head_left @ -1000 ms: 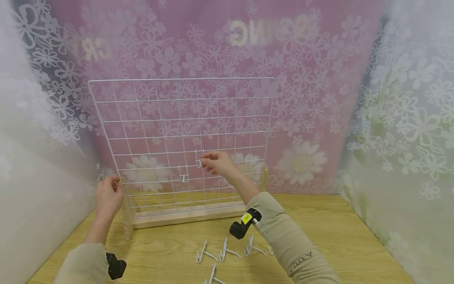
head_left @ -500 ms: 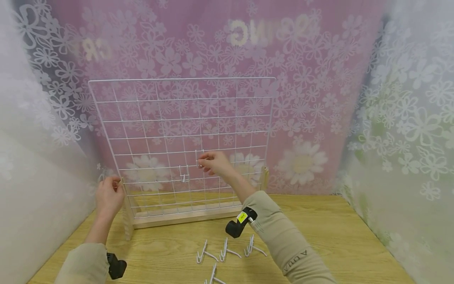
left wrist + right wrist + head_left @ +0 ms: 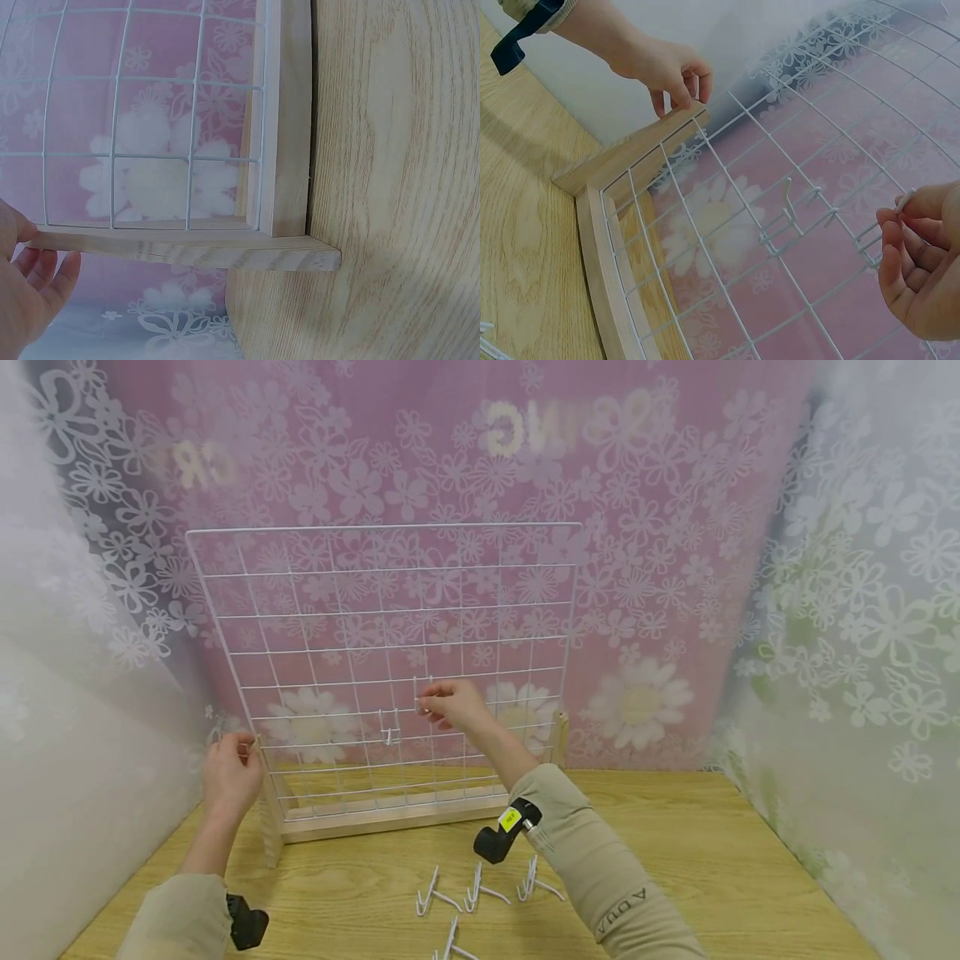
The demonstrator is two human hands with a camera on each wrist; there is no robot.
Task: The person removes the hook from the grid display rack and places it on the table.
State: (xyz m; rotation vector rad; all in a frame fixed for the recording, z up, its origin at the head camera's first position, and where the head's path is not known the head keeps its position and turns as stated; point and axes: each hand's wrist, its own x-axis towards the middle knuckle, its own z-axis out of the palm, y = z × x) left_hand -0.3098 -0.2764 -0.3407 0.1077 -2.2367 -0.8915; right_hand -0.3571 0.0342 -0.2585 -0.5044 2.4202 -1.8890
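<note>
A white wire grid panel (image 3: 382, 527) stands upright in a pale wooden stand (image 3: 397, 817). My left hand (image 3: 231, 781) pinches the upper end of the stand's left side post (image 3: 187, 253), thumb on one side and fingers on the other. With thumb and fingertips, my right hand (image 3: 459, 706) pinches the projecting end of a white wire hook (image 3: 865, 247) at the grid's middle. Most of that hook is covered by the fingers in the head view. To its left, a little lower, another white hook (image 3: 389, 735) hangs on the grid with its prong outward.
Several white hooks (image 3: 429, 893) lie on the wood-grain table (image 3: 360, 902) in front of the stand, near my right sleeve (image 3: 600, 860). A pink flowered curtain (image 3: 660, 610) hangs behind, and pale flowered sheets flank both sides.
My right hand and forearm have shifted slightly left, and the sleeve now covers the hook end that showed beside it. The left hand keeps its place on the post.
</note>
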